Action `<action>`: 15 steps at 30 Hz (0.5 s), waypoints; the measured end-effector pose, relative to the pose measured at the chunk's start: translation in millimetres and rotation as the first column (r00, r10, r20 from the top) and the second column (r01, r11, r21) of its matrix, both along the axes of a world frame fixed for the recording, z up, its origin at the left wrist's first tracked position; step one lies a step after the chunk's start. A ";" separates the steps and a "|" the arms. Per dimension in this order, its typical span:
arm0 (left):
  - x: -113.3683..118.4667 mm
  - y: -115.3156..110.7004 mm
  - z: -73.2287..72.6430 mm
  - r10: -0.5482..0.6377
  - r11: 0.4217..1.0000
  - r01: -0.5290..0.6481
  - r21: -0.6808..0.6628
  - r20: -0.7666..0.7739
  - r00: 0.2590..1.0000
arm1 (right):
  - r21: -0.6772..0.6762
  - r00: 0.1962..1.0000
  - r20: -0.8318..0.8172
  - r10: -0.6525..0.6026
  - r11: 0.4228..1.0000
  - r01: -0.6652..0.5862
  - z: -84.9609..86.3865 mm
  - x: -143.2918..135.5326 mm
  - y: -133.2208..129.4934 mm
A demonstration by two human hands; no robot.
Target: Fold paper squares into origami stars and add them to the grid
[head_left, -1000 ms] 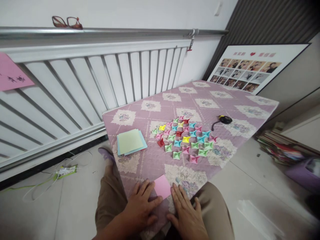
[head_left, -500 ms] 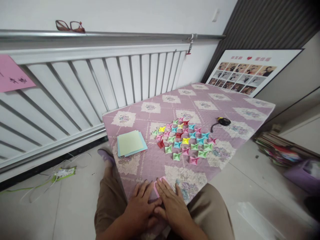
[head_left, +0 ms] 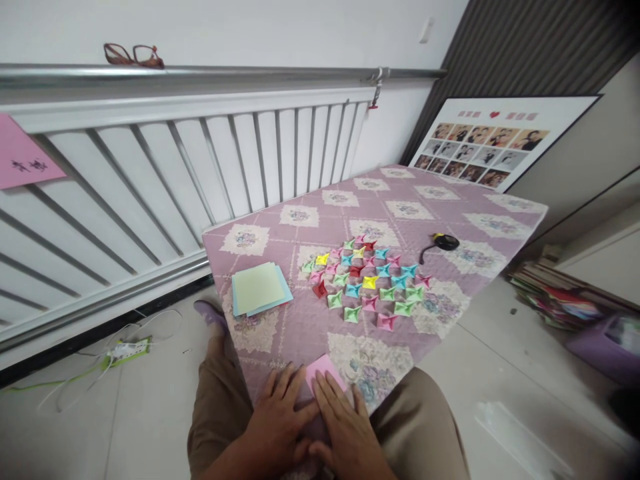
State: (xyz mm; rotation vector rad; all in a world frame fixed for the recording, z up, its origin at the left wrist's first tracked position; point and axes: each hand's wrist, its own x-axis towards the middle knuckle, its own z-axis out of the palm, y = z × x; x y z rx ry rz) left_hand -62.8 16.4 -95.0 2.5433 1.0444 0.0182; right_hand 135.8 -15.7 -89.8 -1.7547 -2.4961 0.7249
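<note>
A pink paper piece [head_left: 324, 371] lies flat near the table's front corner. The fingers of my right hand [head_left: 343, 420] are stretched out over its lower part. My left hand [head_left: 280, 417] lies flat on the cloth just left of the paper, fingers spread, its thumb reaching towards my right hand. Beyond them stand several small folded paper shapes [head_left: 370, 283] in pink, green, blue, yellow and red, set in rows. To their left is a stack of square paper sheets [head_left: 259, 289], pale green on top with blue and a bit of red beneath.
A black and yellow object with a strap [head_left: 445, 242] rests on the patterned tablecloth [head_left: 300, 320]. Behind the table are a white radiator [head_left: 260, 160] and a photo board [head_left: 470, 147]. Glasses [head_left: 133, 57] sit on the pipe. A power strip [head_left: 127, 349] is on the floor.
My right hand has slid slightly down and back, uncovering more of the pink paper. My left hand stays almost where it was. The whole view has shifted slightly.
</note>
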 end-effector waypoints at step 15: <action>3.7 12.6 2.5 0.210 0.978 -0.209 0.022 -0.062 0.976 | 0.221 0.975 0.035 -0.220 0.953 0.207 -7.6 31.3 -9.3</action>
